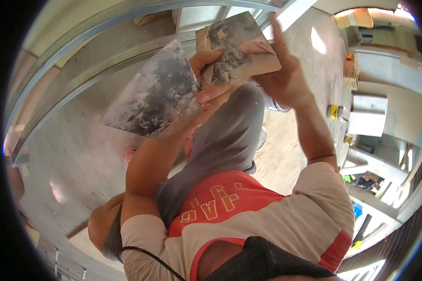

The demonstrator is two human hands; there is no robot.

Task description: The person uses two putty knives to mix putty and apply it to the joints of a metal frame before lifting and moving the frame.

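Note:
My left hand (213,93) is closed on two flat tile pieces, its thumb side at the right one and its fingers at the edge of the left one. The left tile piece (150,93) is pointed, with mottled grey and white residue. The right tile piece (232,40) is roughly square, patched with dark grey and pale dust. My right hand (286,77) is at the square piece's right edge, one finger stretched upward and a blurred part lying over its face. Its fingers look apart; exact contact is partly blurred.
A curved-looking metal rail (79,70) crosses the upper left. Below my hands is my bent knee (234,122), with a can (276,104) beside it. A yellow-labelled jar (335,112) and a white box (368,114) stand at the right.

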